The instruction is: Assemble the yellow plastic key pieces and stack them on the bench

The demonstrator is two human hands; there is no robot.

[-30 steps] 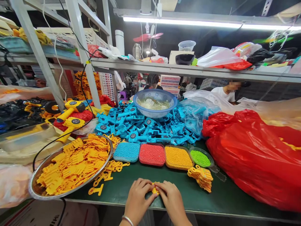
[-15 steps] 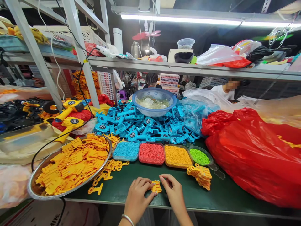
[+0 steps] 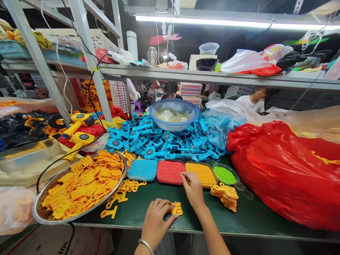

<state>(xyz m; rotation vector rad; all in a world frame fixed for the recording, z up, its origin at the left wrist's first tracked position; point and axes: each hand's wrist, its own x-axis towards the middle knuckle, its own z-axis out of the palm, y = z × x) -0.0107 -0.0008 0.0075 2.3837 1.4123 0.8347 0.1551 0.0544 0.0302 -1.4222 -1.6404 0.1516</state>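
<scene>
My left hand [image 3: 158, 220], with a bracelet at the wrist, grips a small yellow plastic part [image 3: 177, 209] by its left side against the green tabletop. My right hand [image 3: 191, 186] is at the near right edge of the tray of red beads [image 3: 170, 171], its thumb and forefinger close together. Whether a bead is between those fingertips is too small to tell. Alongside stand a tray of blue beads [image 3: 142, 170], a tray of yellow beads [image 3: 203, 174] and a round tub of green beads [image 3: 224, 175]. To the right lies a stack of yellow parts [image 3: 225, 197].
A metal basin [image 3: 35, 212] heaped with yellow parts stands left, loose ones beside it. Behind the trays is a pile of blue plastic pieces [image 3: 159, 141] with a bowl [image 3: 174, 125] on top. A large red bag [image 3: 287, 177] fills the right side. A shelf crosses above.
My right hand has moved up and away from the yellow part to the red bead tray. My left hand stays in place with the part.
</scene>
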